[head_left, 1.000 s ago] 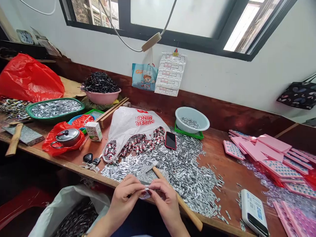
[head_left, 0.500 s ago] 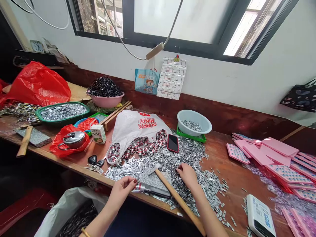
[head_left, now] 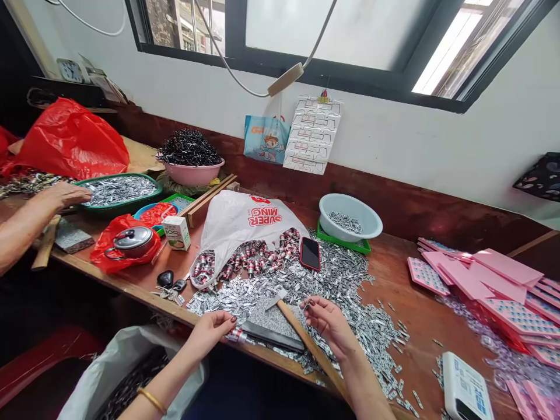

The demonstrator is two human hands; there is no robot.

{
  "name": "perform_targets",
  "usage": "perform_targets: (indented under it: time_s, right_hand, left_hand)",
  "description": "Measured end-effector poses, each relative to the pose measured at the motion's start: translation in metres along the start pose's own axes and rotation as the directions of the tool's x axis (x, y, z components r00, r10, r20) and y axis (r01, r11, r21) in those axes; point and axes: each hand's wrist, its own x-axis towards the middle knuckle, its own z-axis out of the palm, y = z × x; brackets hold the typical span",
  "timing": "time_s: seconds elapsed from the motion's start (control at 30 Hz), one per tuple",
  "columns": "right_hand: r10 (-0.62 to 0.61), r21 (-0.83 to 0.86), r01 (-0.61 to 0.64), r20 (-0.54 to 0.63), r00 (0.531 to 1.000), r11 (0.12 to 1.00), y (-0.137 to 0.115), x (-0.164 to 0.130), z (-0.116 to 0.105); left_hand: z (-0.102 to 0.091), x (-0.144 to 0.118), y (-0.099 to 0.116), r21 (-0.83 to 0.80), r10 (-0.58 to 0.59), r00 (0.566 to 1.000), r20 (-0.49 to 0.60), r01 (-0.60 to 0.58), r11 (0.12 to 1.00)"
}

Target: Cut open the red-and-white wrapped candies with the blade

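My left hand [head_left: 210, 331] is closed at the table's front edge, thumb and fingers pinched on a small red-and-silver charm [head_left: 237, 335]; the fingers partly cover it. Over the heap of small metal plates [head_left: 350, 280], my right hand [head_left: 327, 322] pinches a small metal piece [head_left: 307, 304], too small to make out fully. Between my hands lies a hammer [head_left: 301, 329] with a wooden handle, its head on a grey stone slab [head_left: 262, 315]. A black strip [head_left: 273, 336] rests along the slab's near side.
A white plastic bag [head_left: 245, 219] spills red-and-silver charms beside a phone [head_left: 310, 253]. Behind stands a pale blue basin [head_left: 350, 217]. Keys [head_left: 175, 286] lie left, pink sheets [head_left: 490, 280] and a white scale [head_left: 466, 385] right. Another person's hand [head_left: 65, 195] reaches the green tray [head_left: 118, 204].
My right hand has lifted from the heap and turned, now with a small metal piece in its fingertips. My left hand shifted slightly left. Another person's arm has come in at the left.
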Motion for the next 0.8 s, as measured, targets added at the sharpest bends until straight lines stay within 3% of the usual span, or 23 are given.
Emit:
perform_targets:
  time_s: [0.07,0.17,0.27,0.37,0.43,0.53,0.6,0.67,0.8]
  right_hand:
    - [0.030,0.121,-0.031,0.008,1.000,0.992,-0.001,-0.006,0.014]
    - [0.062,0.150,-0.065,0.025,0.998,0.986,0.008,-0.009,0.031]
    - [0.045,0.062,-0.050,0.078,0.996,0.997,0.025,-0.008,0.050]
    - [-0.103,-0.154,0.124,0.139,0.985,0.980,0.043,-0.004,0.070]
    - [-0.285,-0.364,0.352,0.227,0.931,0.862,0.054,-0.001,0.081]
    - [-0.511,-0.534,0.677,0.447,0.734,0.506,0.067,0.005,0.090]
    - [-0.558,-0.549,0.771,0.547,0.624,0.324,0.072,0.009,0.092]
    - [-0.556,-0.556,0.802,0.604,0.571,0.219,0.076,0.012,0.093]
    - [-0.527,-0.559,0.823,0.671,0.522,0.103,0.076,0.014,0.093]
  left_hand:
    - [0.000,0.003,0.001,0.019,-0.012,1.000,0.008,0.012,1.000]
    - [0.000,0.006,0.002,0.035,-0.021,0.999,0.027,0.020,0.999]
    - [-0.001,0.009,0.003,0.073,-0.030,0.997,0.071,0.025,0.997]
    - [-0.001,0.013,0.004,0.112,-0.044,0.993,0.105,0.033,0.993]
    - [-0.001,0.016,0.003,0.118,-0.047,0.993,0.104,0.034,0.992]
    - [0.000,0.018,0.002,0.123,-0.040,0.994,0.101,0.027,0.992]
    - [0.001,0.018,0.002,0.125,-0.035,0.995,0.098,0.023,0.992]
    - [0.002,0.018,0.002,0.125,-0.032,0.995,0.093,0.020,0.992]
    - [0.003,0.017,0.003,0.118,-0.025,0.996,0.086,0.015,0.993]
